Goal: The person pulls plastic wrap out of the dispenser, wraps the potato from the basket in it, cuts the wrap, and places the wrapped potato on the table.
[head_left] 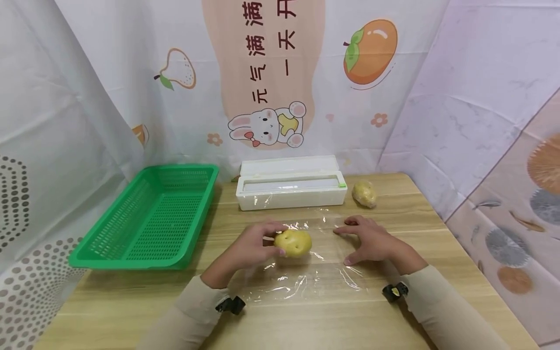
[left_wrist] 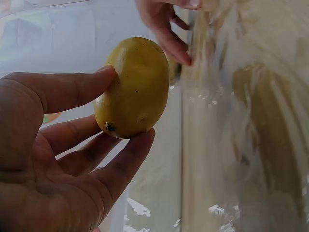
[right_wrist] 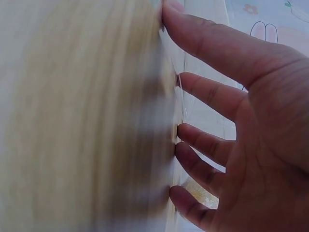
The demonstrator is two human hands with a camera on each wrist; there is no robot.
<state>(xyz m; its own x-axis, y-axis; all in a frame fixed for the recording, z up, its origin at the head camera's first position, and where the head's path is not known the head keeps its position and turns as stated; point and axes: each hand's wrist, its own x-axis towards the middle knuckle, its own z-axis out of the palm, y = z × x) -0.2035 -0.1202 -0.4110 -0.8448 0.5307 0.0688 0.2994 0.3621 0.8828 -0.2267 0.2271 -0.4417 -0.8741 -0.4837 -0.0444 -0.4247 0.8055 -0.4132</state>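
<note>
The left hand [head_left: 255, 245] is holding a yellow potato [head_left: 294, 243], pinching it near one end between the thumb and the fingers, over a sheet of clear film [head_left: 297, 284] that is lying wrinkled and glinting on the wooden table [head_left: 328, 325]. In the head view the potato's long axis is running roughly sideways, from the person's left to right; one end is sitting by the left hand's fingertips, while the free, rounded end is pointing toward the right hand [head_left: 369, 238]. In the left wrist view the same axis is standing nearly upright, leaning a little so that the upper end is tipping rightward, and a dark spot [left_wrist: 110, 126] is showing near the lower end. Whether the potato is touching the film is hard to tell. The right hand is holding no object; its thumb and fingers are spreading wide, the tips reaching down to the film near its right side. Behind the film, a white box [head_left: 293, 198] is standing with its lid raised, its length running sideways much like the potato's, and a second potato [head_left: 364, 194] is resting just right of it. A green basket [head_left: 131, 266] is standing to the left.
</note>
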